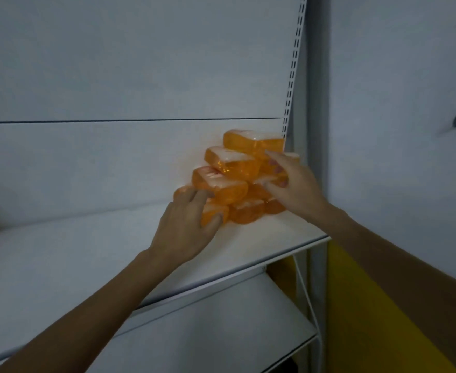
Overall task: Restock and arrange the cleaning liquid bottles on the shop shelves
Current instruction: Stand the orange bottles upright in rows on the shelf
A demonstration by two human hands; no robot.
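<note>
Orange translucent cleaning liquid containers [232, 179] with pale tops are lying flat in a stepped stack at the right end of the white upper shelf [86, 251]. The stack is resting against the white back panel [113, 157] and is sitting just beside the slotted upright [292, 76].

The left hand [183, 224] is reaching in from the lower left. Its grip is grasping the lowest left container [213, 211], with the fingers curling over the top and the thumb pressing on the front face.

The right hand [294, 184] is reaching in from the right. Its bent fingers [275, 168] are touching the containers on the right side of the stack. Whether this grip is closing round one of them cannot be told.

A second white lower shelf [221, 332] is showing below. A yellow wall band [369, 305] is running under the grey wall [396, 103] on the right.
</note>
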